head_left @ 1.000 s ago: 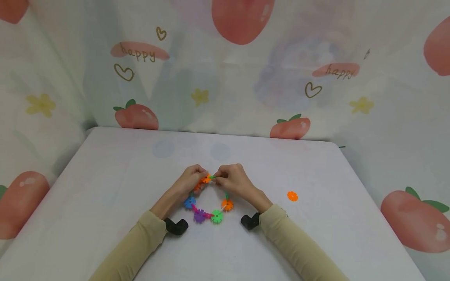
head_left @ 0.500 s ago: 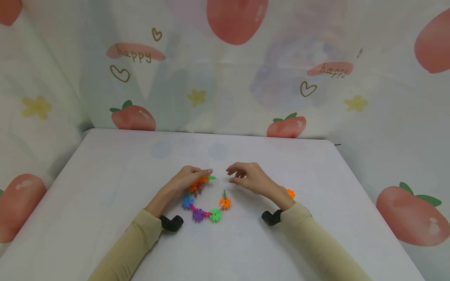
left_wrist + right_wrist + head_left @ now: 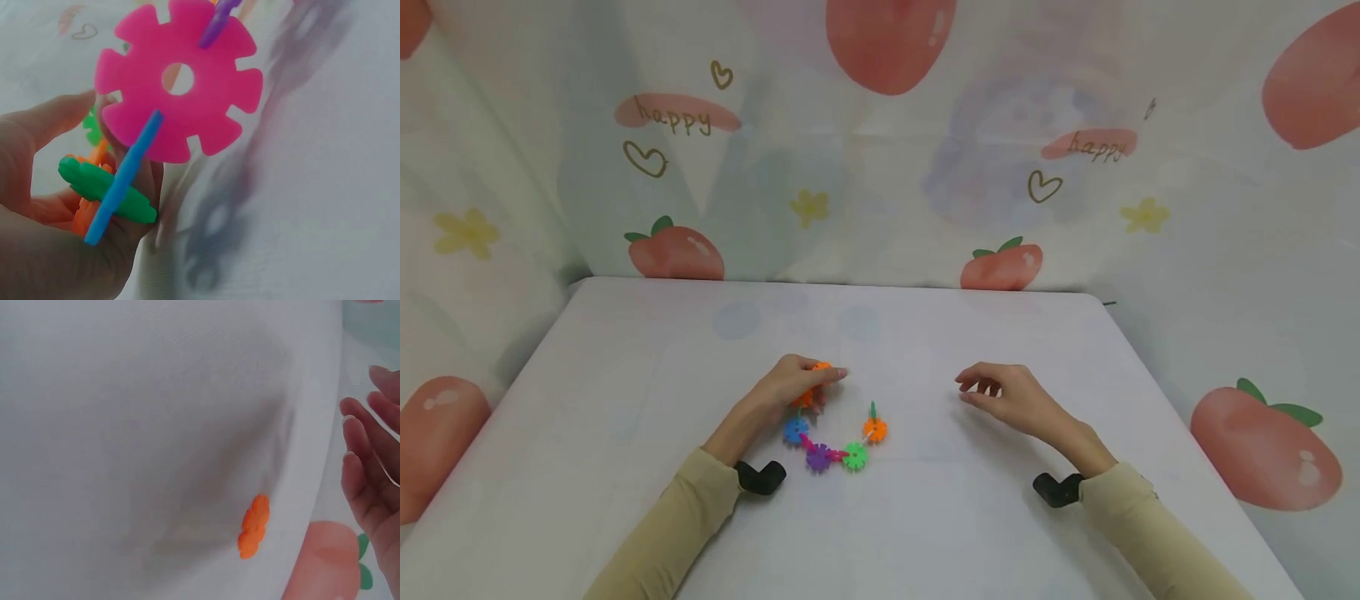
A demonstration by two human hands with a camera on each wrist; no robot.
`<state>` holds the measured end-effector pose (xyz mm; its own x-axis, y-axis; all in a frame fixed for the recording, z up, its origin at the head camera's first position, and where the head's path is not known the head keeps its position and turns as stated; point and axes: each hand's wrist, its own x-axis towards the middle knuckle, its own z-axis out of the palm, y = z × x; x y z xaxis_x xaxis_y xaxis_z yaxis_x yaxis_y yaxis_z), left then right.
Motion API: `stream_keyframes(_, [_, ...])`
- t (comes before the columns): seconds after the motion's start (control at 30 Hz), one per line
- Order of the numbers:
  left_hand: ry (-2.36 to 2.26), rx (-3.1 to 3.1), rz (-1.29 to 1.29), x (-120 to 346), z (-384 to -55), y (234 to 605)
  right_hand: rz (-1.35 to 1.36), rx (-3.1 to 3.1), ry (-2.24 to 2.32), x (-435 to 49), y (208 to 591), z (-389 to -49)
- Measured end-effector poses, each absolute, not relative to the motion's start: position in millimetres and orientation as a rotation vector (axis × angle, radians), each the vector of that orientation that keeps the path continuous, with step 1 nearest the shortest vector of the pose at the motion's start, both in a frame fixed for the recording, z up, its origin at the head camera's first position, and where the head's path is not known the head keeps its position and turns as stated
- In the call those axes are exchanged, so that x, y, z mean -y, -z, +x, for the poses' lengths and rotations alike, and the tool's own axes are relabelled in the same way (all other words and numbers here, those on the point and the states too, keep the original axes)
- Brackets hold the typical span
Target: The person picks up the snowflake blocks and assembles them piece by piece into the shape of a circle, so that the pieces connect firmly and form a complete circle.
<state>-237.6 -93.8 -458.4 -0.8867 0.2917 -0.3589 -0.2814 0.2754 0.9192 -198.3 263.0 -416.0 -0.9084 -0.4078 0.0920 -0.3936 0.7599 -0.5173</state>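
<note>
A chain of slotted plastic snowflake discs lies curved on the table, with a blue disc, a purple disc, a light green disc and an orange end disc. My left hand holds its other end by the orange discs, partly hidden by the fingers. In the left wrist view, a pink disc stands face-on, joined to the edge-on blue disc. Holding nothing, my right hand hovers off to the right with fingers loosely bent.
A loose orange disc lies on the table in the right wrist view; the right arm covers it in the head view. The white table ends at a printed cloth backdrop. Black wrist mounts sit at both cuffs.
My right hand has let go of the chain's green piece and moved right. The left hand still holds the chain, and its green tip is now out of sight. The head view has shifted slightly.
</note>
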Motion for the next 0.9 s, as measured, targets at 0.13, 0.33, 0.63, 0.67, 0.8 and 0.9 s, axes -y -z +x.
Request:
stream_keyframes(0.13, [-1.668, -2.087, -0.032, 93, -234, 459, -0.614, -2.965, 0.812, -285, 418, -189])
stream_keyframes(0.33, [-1.666, -2.106, -0.061, 95, -229, 459, -0.558, -3.031, 0.792, -313, 420, -178])
stream_keyframes(0.63, [-1.753, -2.061, -0.139, 97, -224, 464, -0.47, -2.998, 0.741, -333, 426, -174])
stream_keyframes(0.67, [-1.768, -2.05, -0.158, 96, -223, 465, -0.457, -2.989, 0.739, -334, 427, -174])
stream_keyframes(0.8, [-1.81, -2.041, -0.199, 92, -223, 465, -0.4, -2.979, 0.727, -336, 432, -175])
stream_keyframes(0.9, [-1.866, -2.034, -0.251, 88, -223, 465, -0.39, -2.988, 0.727, -335, 435, -176])
